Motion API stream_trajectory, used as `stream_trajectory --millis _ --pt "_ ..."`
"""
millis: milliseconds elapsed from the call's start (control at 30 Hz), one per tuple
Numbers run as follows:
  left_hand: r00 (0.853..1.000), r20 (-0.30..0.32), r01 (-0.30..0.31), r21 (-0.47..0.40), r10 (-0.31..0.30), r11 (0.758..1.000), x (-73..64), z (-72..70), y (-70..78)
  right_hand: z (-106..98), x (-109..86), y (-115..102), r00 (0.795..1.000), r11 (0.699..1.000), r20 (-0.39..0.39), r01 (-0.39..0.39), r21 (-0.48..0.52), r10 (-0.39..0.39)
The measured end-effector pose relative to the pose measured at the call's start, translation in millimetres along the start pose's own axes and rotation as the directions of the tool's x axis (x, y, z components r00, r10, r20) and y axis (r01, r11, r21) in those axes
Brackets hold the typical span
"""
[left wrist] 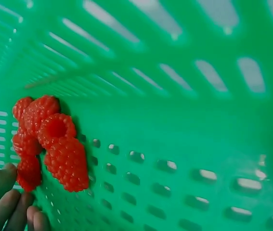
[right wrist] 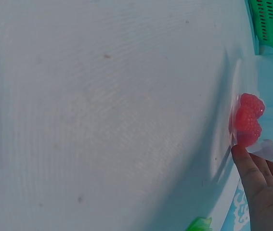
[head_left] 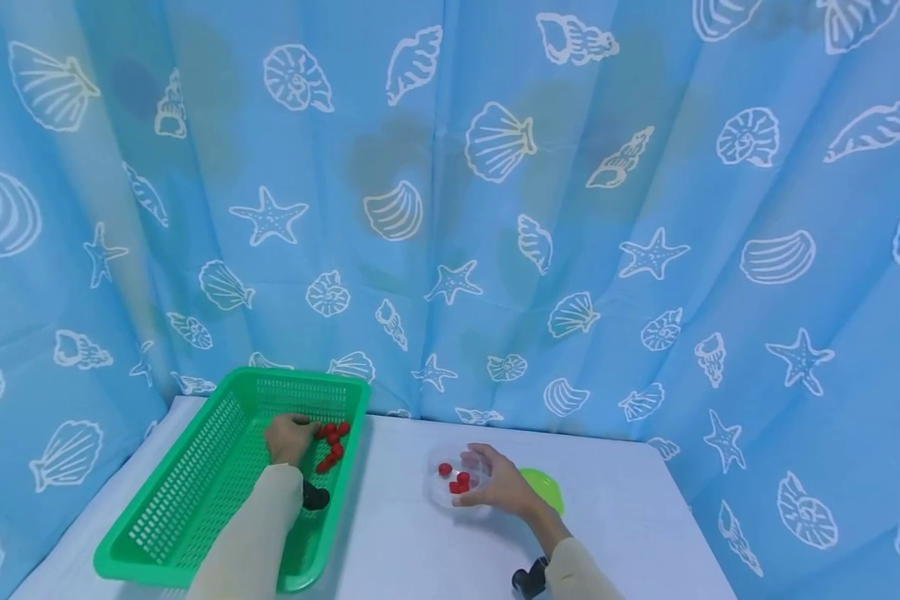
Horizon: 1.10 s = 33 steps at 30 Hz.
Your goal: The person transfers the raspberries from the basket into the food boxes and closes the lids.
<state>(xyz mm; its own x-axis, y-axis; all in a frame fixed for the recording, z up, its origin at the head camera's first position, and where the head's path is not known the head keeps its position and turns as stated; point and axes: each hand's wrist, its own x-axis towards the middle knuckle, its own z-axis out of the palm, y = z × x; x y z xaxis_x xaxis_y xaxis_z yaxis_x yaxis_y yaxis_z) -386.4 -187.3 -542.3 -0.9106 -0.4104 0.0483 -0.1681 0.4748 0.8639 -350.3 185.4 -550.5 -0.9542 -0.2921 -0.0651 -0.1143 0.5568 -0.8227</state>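
Note:
Inside the green basket (head_left: pixel 195 467), my left hand (head_left: pixel 289 439) reaches to the group of red raspberries (head_left: pixel 333 439). Its thumb and fingertips pinch the nearest raspberry (left wrist: pixel 29 172) at the end of the cluster. Several others lie against each other, one showing its hollow end (left wrist: pixel 57 129). My right hand (head_left: pixel 501 482) grips the side of a clear plastic container (head_left: pixel 437 493) on the table, thumb at the near side and fingers at the far side. A few raspberries (right wrist: pixel 249 120) show through the container's wall.
A light green lid (head_left: pixel 546 490) lies on the white-covered table (head_left: pixel 390 533), partly behind my right hand. A blue shell-patterned curtain (head_left: pixel 450 208) hangs behind and along the table's sides. The basket's slotted walls stand around my left hand.

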Motion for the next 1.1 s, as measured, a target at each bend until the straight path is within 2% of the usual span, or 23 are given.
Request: stream_trajectory --millis 233,533,900,1033,1100 --pt "1.0 0.001 0.017 0.024 -0.017 1.0 0.0 -0.1 4.8 -0.1 -2.2 -3.3 1.0 1.0 0.0 -0.002 -0.004 0.002" --pt "1.0 0.021 -0.011 0.042 0.01 0.999 0.4 0.6 4.2 -0.4 -2.2 -1.9 1.0 1.0 -0.013 -0.007 -0.019 0.007" --pt "0.991 0.11 -0.065 -0.054 0.071 0.996 -3.9 -0.8 -1.4 1.7 -1.3 -3.7 1.0 0.999 -0.023 0.001 -0.036 -0.002" --pt "0.991 0.105 -0.076 -0.032 0.079 0.997 -6.3 -4.4 1.8 1.1 -2.3 -4.3 0.999 0.999 -0.032 -0.008 -0.04 0.007" --pt "0.994 0.083 -0.076 -0.002 0.076 0.997 -7.9 -5.6 3.4 1.0 -2.9 -4.2 1.0 0.999 -0.027 -0.01 -0.037 0.009"
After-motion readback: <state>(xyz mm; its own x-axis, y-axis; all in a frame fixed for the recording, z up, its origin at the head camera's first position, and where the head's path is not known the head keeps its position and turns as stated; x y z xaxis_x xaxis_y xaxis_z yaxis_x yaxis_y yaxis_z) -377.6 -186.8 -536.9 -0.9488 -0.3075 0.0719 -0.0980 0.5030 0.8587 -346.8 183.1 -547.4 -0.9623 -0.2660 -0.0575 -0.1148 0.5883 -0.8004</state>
